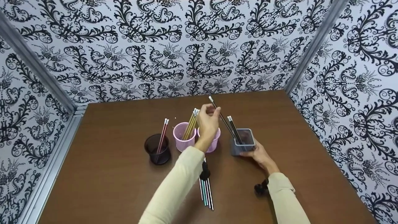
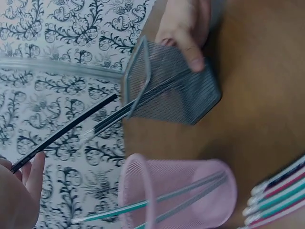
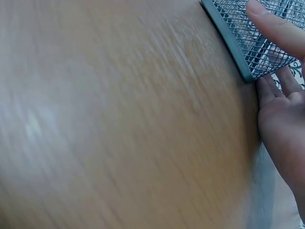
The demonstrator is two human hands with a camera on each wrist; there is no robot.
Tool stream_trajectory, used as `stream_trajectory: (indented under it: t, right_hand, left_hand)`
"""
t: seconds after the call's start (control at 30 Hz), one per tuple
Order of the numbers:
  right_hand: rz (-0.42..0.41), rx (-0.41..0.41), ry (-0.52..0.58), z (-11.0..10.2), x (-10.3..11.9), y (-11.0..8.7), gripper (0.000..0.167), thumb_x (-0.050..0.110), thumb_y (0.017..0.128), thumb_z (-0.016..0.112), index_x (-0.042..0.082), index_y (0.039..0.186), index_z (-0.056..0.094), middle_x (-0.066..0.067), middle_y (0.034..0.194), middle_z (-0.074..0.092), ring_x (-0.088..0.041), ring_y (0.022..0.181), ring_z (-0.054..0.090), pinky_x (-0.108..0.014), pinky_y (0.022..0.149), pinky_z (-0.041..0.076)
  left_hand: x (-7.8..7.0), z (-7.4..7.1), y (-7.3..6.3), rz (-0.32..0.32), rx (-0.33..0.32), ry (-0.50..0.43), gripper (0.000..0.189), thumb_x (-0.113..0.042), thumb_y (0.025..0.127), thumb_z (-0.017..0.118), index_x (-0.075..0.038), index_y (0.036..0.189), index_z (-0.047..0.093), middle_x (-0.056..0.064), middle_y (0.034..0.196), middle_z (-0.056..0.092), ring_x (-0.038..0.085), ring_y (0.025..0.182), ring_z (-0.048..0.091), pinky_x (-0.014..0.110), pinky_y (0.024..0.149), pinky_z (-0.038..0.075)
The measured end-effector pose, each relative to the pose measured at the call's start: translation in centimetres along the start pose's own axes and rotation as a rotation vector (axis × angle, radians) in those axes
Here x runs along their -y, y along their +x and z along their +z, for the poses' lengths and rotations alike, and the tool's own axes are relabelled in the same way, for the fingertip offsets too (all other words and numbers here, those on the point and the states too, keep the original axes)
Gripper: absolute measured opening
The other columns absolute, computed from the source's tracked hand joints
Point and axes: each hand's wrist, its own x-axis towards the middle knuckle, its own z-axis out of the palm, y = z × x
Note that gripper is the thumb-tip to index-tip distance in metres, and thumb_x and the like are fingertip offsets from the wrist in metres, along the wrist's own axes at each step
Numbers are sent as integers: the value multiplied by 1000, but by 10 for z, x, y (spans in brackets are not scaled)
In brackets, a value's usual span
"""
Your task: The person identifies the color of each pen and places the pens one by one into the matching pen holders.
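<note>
My left hand (image 1: pixel 207 123) pinches a black pencil (image 1: pixel 222 117) near its white eraser end. The pencil slants down to the right, its lower end at the rim of a grey square mesh pencil holder (image 1: pixel 237 151). Two more black pencils (image 1: pixel 233 127) lean inside that holder. With thumb and fingers on either side, my right hand (image 1: pixel 260 155) grips the holder low on its wall. In the left wrist view the holder (image 2: pixel 171 102) shows the right thumb pressed along its mesh, while the left hand (image 2: pixel 21 195) has the pencil (image 2: pixel 66 129) between its fingers.
A black mesh cup (image 1: pixel 159 158) holds red pencils (image 1: pixel 163 133). Beside it stands a pink cup (image 1: pixel 185 145) with yellow pencils (image 1: pixel 190 125). A second pink cup (image 1: pixel 214 145), with teal pencils (image 2: pixel 143 205), is partly behind the left hand. Several mixed pencils (image 1: pixel 206 193) lie on the brown table.
</note>
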Motion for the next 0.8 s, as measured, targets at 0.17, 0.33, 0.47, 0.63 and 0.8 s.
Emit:
stream_trajectory:
  t: [0.17, 0.33, 0.47, 0.63, 0.8]
  right_hand:
    - [-1, 1, 9, -1, -1, 2, 96, -15, 68, 81, 1, 152, 37, -3, 132, 64, -3, 106, 63, -18, 91, 51]
    - [12, -28, -23, -3, -1, 1, 97, -13, 67, 82, 2, 152, 38, -9, 135, 62, -2, 105, 62, -16, 92, 49]
    - [11, -34, -27, -3, -1, 1, 98, -11, 68, 83, 6, 153, 38, -12, 138, 61, -4, 104, 62, -17, 91, 50]
    - [25, -22, -28, -2, -1, 1, 100, -9, 69, 84, 7, 155, 36, -16, 143, 56, -5, 104, 62, -18, 91, 50]
    - [23, -37, -29, -2, -2, 0, 95, -9, 70, 83, 6, 153, 38, -12, 138, 61, -5, 105, 62, -18, 91, 50]
  left_hand:
    - [15, 12, -8, -59, -47, 58, 24, -13, 86, 76, -3, 107, 70, 12, 93, 77, 19, 75, 74, 21, 63, 58]
    - [28, 23, -17, -92, -41, 41, 25, -7, 85, 76, 1, 108, 70, 15, 93, 76, 22, 75, 75, 23, 63, 59]
    - [40, 27, -24, -89, -58, 89, 29, -4, 82, 78, 0, 108, 67, 14, 90, 77, 22, 76, 75, 24, 63, 58]
    - [53, 30, -30, -105, -49, 91, 29, -2, 80, 79, -1, 104, 63, 16, 87, 77, 23, 68, 75, 24, 57, 57]
    - [60, 35, -34, -58, 14, 72, 25, -1, 82, 77, 1, 104, 65, 19, 89, 77, 26, 66, 75, 23, 55, 57]
